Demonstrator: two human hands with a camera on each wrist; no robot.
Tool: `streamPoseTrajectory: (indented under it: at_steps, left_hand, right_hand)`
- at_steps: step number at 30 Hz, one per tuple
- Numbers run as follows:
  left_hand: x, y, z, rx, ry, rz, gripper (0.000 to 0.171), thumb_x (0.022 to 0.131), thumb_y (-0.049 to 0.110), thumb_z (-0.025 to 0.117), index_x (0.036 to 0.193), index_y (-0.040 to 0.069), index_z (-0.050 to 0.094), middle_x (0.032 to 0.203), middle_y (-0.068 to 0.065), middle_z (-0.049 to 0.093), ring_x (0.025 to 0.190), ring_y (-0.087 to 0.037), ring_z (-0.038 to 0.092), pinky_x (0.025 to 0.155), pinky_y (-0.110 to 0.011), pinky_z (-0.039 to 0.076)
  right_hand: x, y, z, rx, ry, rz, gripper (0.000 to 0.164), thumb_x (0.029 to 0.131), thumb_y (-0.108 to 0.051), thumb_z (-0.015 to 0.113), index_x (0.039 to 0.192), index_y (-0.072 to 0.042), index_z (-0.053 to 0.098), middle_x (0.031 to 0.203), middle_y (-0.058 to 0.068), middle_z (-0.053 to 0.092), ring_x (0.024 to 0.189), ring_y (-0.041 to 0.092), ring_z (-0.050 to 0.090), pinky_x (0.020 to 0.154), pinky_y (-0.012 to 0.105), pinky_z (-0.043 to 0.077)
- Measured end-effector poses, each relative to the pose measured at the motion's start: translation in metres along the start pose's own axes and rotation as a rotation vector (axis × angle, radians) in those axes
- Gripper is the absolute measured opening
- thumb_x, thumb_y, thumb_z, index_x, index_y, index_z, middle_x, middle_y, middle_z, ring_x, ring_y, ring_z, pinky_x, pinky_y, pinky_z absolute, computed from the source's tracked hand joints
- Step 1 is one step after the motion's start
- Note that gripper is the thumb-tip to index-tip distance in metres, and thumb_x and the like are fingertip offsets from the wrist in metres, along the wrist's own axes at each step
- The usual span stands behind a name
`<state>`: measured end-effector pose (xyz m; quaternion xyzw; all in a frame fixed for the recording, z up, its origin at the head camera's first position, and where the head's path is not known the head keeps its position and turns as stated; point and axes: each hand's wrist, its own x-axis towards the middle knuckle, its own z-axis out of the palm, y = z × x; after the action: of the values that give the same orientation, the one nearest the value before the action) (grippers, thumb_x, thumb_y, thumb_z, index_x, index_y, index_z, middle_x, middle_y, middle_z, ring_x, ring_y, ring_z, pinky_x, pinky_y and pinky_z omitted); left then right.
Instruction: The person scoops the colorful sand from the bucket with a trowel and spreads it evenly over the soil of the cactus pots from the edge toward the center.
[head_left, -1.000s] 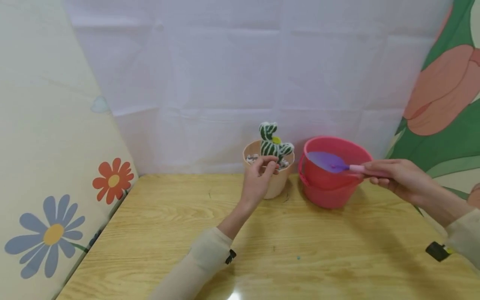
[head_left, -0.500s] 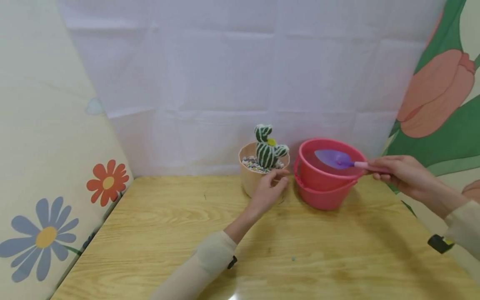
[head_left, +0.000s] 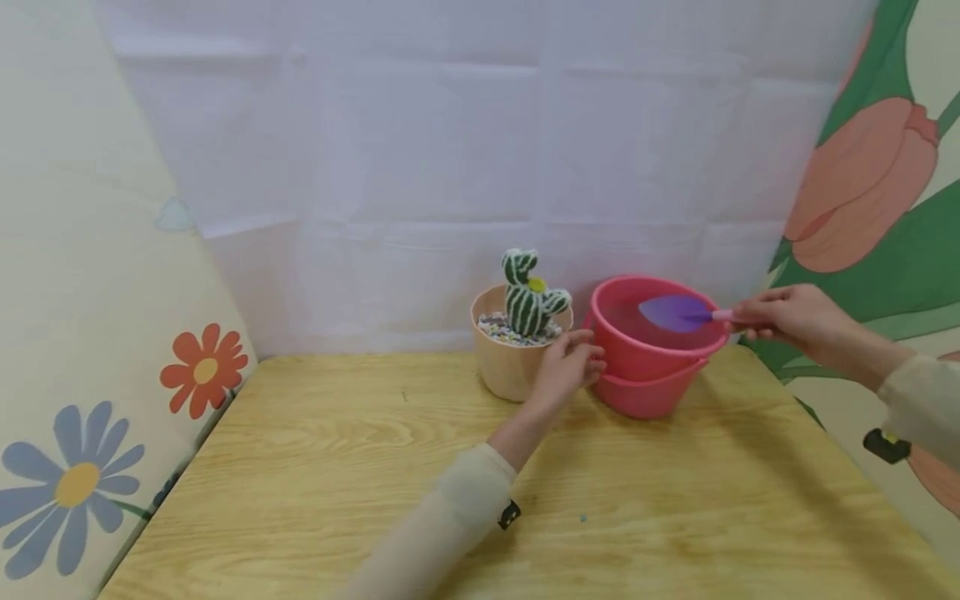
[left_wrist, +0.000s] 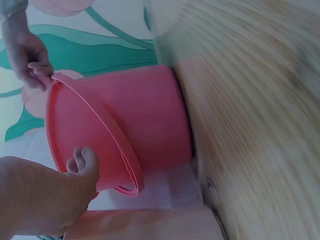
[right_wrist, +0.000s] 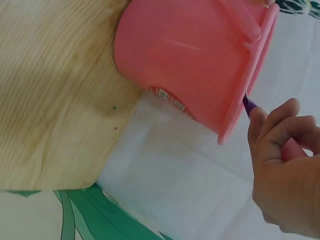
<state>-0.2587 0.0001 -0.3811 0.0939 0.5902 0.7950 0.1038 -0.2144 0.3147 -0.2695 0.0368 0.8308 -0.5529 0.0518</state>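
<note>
My right hand [head_left: 802,323] grips the pink handle of a small trowel; its purple blade [head_left: 673,313] lies over the mouth of a pink bucket [head_left: 647,398]. In the right wrist view the fingers [right_wrist: 280,127] curl round the handle, and most of the blade is hidden behind the bucket's rim. My left hand [head_left: 561,371] holds nothing, its fingers loosely bent between a peach flowerpot [head_left: 498,367] and the bucket. Whether it touches the bucket I cannot tell. A crocheted green-and-white cactus [head_left: 528,310] stands in the pot among small pebbles [head_left: 504,330].
The wooden table [head_left: 360,467] runs up to a white cloth backdrop [head_left: 405,150]. The bucket's handle [left_wrist: 120,142] hangs down its side. A tiny blue bit [head_left: 582,518] lies near the front. Flower-patterned walls [head_left: 78,483] flank both sides.
My left hand has moved from over the pot's pebbles down and right towards the bucket. The trowel remains in my right hand over the bucket, its blade shifted slightly right relative to the rim.
</note>
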Motion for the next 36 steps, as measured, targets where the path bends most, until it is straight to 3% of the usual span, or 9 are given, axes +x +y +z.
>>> streamPoseTrajectory:
  at_steps: [4,10,13,18,24,29,36]
  left_hand:
    - [0.004,0.003,0.011,-0.149,0.099,-0.047,0.035,0.097,0.001,0.057,0.132,-0.002,0.056,0.100,-0.014,0.069,0.088,-0.025,0.069,0.086,-0.040,0.060]
    - [0.007,0.012,0.027,-0.301,0.178,-0.077,0.034,0.094,0.001,0.059,0.128,-0.002,0.055,0.099,-0.016,0.068,0.087,-0.026,0.068,0.084,-0.042,0.061]
    - [0.008,0.015,0.032,-0.347,0.193,-0.086,0.034,0.095,0.001,0.062,0.128,-0.002,0.055,0.100,-0.017,0.068,0.087,-0.027,0.069,0.083,-0.042,0.061]
    - [0.011,0.015,0.037,-0.428,0.182,-0.062,0.035,0.092,-0.002,0.067,0.123,-0.001,0.053,0.099,-0.018,0.068,0.083,-0.026,0.069,0.079,-0.043,0.063]
    - [0.014,0.009,0.042,-0.505,0.147,-0.036,0.037,0.087,-0.010,0.071,0.118,0.001,0.052,0.096,-0.015,0.065,0.081,-0.024,0.068,0.076,-0.045,0.063]
    - [0.016,0.000,0.045,-0.550,0.151,-0.038,0.039,0.086,-0.015,0.070,0.117,0.001,0.052,0.100,-0.021,0.066,0.080,-0.026,0.069,0.076,-0.045,0.063]
    - [0.016,-0.009,0.046,-0.581,0.148,-0.047,0.039,0.086,-0.015,0.070,0.118,-0.001,0.053,0.107,-0.027,0.065,0.081,-0.028,0.071,0.076,-0.047,0.063]
  right_hand:
    - [0.012,-0.001,0.006,-0.163,0.024,-0.063,0.050,0.102,-0.025,0.065,0.132,0.015,0.056,0.097,0.010,0.075,0.073,0.012,0.067,0.064,0.024,0.058]
    - [0.025,-0.011,0.017,-0.506,0.038,-0.192,0.049,0.099,-0.033,0.069,0.126,0.008,0.065,0.085,0.009,0.072,0.074,0.023,0.066,0.064,0.031,0.057]
    - [0.028,-0.016,0.023,-0.573,0.031,-0.239,0.044,0.098,-0.029,0.070,0.124,0.006,0.068,0.081,0.008,0.071,0.072,0.026,0.065,0.060,0.033,0.057]
    - [0.034,-0.019,0.029,-0.669,0.002,-0.403,0.025,0.099,-0.011,0.066,0.114,0.009,0.069,0.081,0.009,0.071,0.064,0.023,0.065,0.052,0.030,0.056]
    - [0.052,-0.019,0.032,-0.881,-0.066,-0.610,0.006,0.094,-0.002,0.072,0.096,0.003,0.071,0.088,0.010,0.074,0.066,0.015,0.066,0.051,0.027,0.053]
    - [0.066,-0.016,0.036,-1.014,-0.111,-0.777,0.007,0.086,0.004,0.076,0.089,0.001,0.071,0.080,0.006,0.072,0.063,0.011,0.063,0.050,0.027,0.053]
    - [0.083,-0.012,0.043,-1.136,-0.191,-0.819,0.016,0.081,0.008,0.077,0.083,-0.004,0.066,0.073,-0.001,0.066,0.063,0.014,0.062,0.053,0.032,0.055]
